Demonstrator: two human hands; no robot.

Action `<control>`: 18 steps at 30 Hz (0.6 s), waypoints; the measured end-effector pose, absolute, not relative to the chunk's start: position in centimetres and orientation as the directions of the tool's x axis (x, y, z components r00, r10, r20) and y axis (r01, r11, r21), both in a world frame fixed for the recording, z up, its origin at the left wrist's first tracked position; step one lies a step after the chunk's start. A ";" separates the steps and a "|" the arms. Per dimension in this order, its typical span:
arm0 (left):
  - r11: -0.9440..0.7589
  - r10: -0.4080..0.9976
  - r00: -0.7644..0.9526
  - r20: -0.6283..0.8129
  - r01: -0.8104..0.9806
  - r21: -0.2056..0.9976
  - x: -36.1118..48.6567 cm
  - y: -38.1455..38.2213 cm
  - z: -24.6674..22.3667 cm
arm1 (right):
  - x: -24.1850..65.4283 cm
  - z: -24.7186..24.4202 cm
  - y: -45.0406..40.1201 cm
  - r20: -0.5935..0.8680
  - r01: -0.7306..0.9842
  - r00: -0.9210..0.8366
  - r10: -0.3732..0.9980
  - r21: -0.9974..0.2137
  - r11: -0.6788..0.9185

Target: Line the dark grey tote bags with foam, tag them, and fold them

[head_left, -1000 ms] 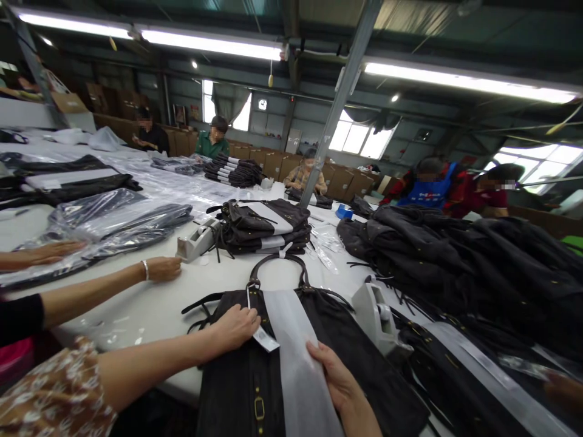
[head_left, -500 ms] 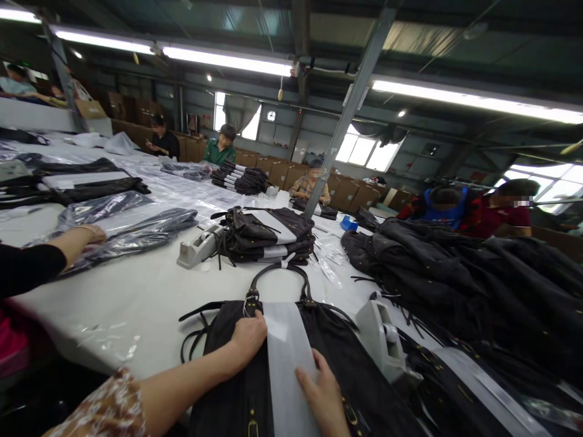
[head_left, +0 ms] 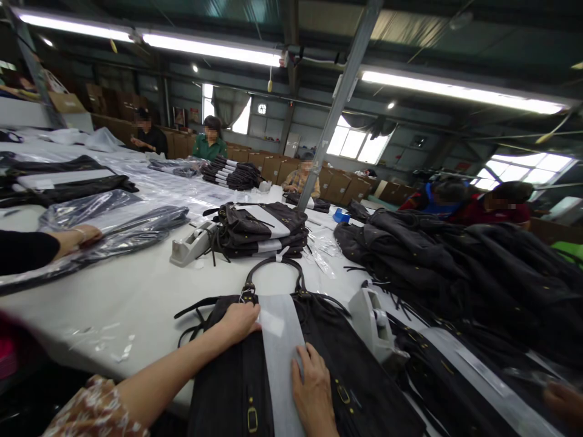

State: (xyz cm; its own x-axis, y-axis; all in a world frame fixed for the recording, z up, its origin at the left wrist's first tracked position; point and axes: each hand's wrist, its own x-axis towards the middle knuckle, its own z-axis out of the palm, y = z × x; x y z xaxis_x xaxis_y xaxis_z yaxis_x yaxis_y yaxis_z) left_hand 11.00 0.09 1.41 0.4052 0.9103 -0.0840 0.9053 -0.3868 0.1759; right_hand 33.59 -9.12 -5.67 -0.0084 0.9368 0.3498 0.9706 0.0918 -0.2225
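Observation:
A dark handbag [head_left: 364, 376] with a looped handle [head_left: 276, 262] and brass buckles lies flat in front of me. A white paper strip [head_left: 283, 370] runs down its middle, with a clear shiny patch near the top. My left hand [head_left: 241, 321] rests at the base of the handle, fingers curled together by the strip's left edge; whatever its fingertips pinch is hidden. My right hand [head_left: 314, 382] lies on the strip's right edge and the bag, fingers stretched out. A grey tape dispenser [head_left: 373, 321] stands just right of the bag.
A second tape dispenser [head_left: 194, 243] sits by a stack of banded bags [head_left: 262, 227]. Dark bags [head_left: 437, 267] pile up on the right. A co-worker's hand [head_left: 82, 238] touches a plastic-wrapped bag [head_left: 132, 237]. Another person's hand [head_left: 565, 400] appears at lower right. A metal post [head_left: 337, 109] rises mid-table.
The view has turned slightly right. My right hand has flattened and shifted onto the strip's right edge; my left hand stays by the handle base. Another person's hand has appeared at lower right.

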 end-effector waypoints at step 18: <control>-0.130 0.989 0.143 -0.040 0.962 0.240 13.6 0.5 -0.6 | 33.1 -5.5 -9.7 0.387 0.973 -0.033 0.921 -0.200 0.119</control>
